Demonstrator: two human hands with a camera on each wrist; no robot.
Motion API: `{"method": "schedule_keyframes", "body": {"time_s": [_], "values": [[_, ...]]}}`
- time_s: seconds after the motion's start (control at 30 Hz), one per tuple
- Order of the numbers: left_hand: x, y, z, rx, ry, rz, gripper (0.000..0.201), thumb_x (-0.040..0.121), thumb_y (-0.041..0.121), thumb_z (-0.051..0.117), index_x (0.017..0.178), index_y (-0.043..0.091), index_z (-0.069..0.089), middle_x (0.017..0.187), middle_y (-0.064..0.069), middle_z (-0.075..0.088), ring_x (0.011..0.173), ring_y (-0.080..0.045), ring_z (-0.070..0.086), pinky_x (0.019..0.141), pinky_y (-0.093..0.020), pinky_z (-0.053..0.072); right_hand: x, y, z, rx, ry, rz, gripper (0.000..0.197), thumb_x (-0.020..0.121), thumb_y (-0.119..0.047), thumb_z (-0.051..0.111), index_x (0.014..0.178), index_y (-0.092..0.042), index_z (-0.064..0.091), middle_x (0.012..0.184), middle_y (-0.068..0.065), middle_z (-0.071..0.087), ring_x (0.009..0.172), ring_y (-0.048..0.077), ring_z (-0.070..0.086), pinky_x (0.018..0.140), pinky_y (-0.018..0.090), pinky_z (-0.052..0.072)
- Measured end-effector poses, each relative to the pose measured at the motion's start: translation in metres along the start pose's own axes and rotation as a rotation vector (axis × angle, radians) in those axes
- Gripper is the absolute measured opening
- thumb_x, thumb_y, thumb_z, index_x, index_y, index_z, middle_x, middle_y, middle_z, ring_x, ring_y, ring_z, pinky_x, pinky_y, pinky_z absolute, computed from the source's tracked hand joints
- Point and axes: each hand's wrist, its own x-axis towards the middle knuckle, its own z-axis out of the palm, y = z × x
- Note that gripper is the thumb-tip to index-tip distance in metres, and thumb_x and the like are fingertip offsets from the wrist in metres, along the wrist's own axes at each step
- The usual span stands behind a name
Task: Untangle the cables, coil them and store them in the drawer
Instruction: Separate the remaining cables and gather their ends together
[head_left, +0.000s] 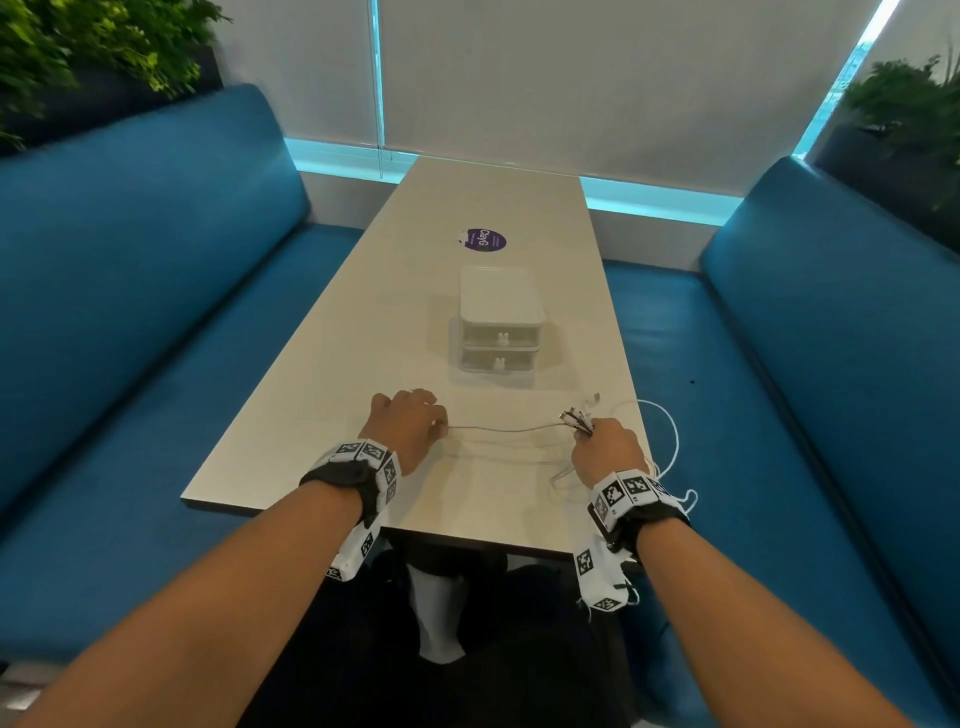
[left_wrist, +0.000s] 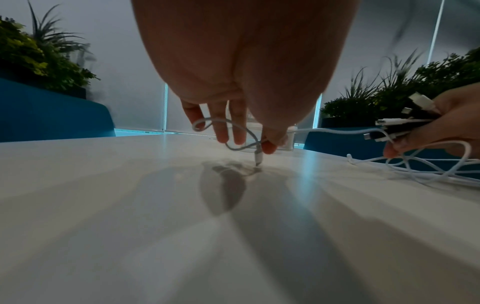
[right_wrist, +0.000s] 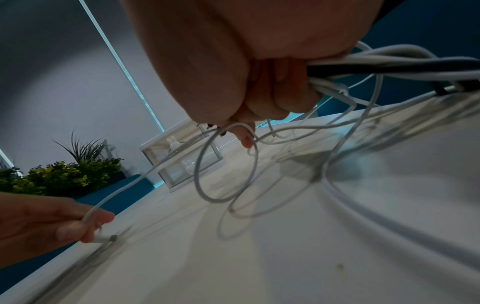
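Note:
A white cable (head_left: 498, 428) runs taut between my two hands just above the table (head_left: 363, 322). My left hand (head_left: 410, 423) pinches its free end between thumb and finger, and the plug (left_wrist: 258, 158) points down at the tabletop. My right hand (head_left: 605, 449) grips a bundle of cable ends (head_left: 576, 418), white and black plugs (left_wrist: 397, 127) sticking out of the fist. Loose white loops (head_left: 667, 441) trail off the table's right edge. The small white two-drawer box (head_left: 498, 322) stands beyond the hands, both drawers closed.
A round purple sticker (head_left: 483, 240) lies on the table behind the drawer box. Blue bench seats (head_left: 156, 312) run along both sides, with potted plants (head_left: 93, 47) behind their backs. Cable loops (right_wrist: 226, 174) hang below my right fist.

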Motion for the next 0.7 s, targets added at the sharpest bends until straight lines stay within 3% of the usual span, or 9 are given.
{"method": "schedule_keyframes", "body": {"time_s": [0.1,0.33,0.43,0.53,0.6,0.7], "values": [[0.004,0.013,0.000,0.030,0.010,-0.022,0.028,0.105,0.026,0.037,0.107,0.029,0.064,0.103,0.005,0.065,0.096,-0.020,0.062,0.091,-0.039,0.029,-0.001,-0.004,-0.001,0.003,0.004,0.000,0.029,0.098,-0.034,0.048,0.108,-0.014,0.066,0.102,0.011,0.066,0.087,0.032,0.065,0.073,0.036,0.053],[0.002,0.017,-0.014,0.135,-0.013,-0.021,0.028,0.107,0.037,0.038,0.103,0.020,0.059,0.096,-0.002,0.067,0.080,-0.025,0.056,0.074,-0.032,0.034,0.001,0.001,-0.012,-0.007,0.028,-0.014,0.029,0.098,-0.032,0.048,0.110,-0.012,0.064,0.108,0.014,0.065,0.094,0.035,0.063,0.071,0.034,0.045],[0.001,0.001,-0.017,-0.026,-0.127,-0.037,0.025,0.102,0.038,0.050,0.109,0.018,0.064,0.109,-0.004,0.064,0.092,-0.023,0.060,0.080,-0.035,0.046,0.003,0.003,-0.017,-0.012,0.042,-0.013,0.027,0.098,-0.031,0.049,0.110,-0.011,0.064,0.106,0.014,0.065,0.090,0.034,0.062,0.071,0.036,0.047],[-0.005,-0.017,-0.008,-0.160,-0.138,-0.036,0.023,0.098,0.015,0.054,0.119,0.016,0.063,0.132,-0.002,0.051,0.112,-0.024,0.057,0.096,-0.034,0.043,0.003,0.003,-0.016,0.006,0.030,-0.012,0.027,0.098,-0.030,0.049,0.109,-0.011,0.065,0.105,0.014,0.065,0.082,0.031,0.057,0.070,0.035,0.047],[-0.010,-0.019,-0.005,-0.251,-0.099,-0.045,0.028,0.098,0.008,0.048,0.121,0.014,0.062,0.136,-0.004,0.048,0.113,-0.027,0.056,0.099,-0.036,0.042,0.000,-0.002,-0.011,0.030,0.018,-0.056,0.028,0.098,-0.033,0.050,0.109,-0.013,0.066,0.103,0.013,0.067,0.080,0.031,0.058,0.068,0.033,0.046],[-0.009,-0.009,-0.007,-0.298,-0.074,-0.091,0.033,0.093,0.013,0.052,0.124,0.023,0.059,0.136,0.002,0.046,0.115,-0.028,0.056,0.099,-0.041,0.045,-0.009,-0.013,-0.002,0.078,-0.021,-0.192,0.025,0.097,-0.033,0.050,0.103,-0.017,0.069,0.093,0.010,0.069,0.081,0.030,0.064,0.069,0.035,0.051]]}}
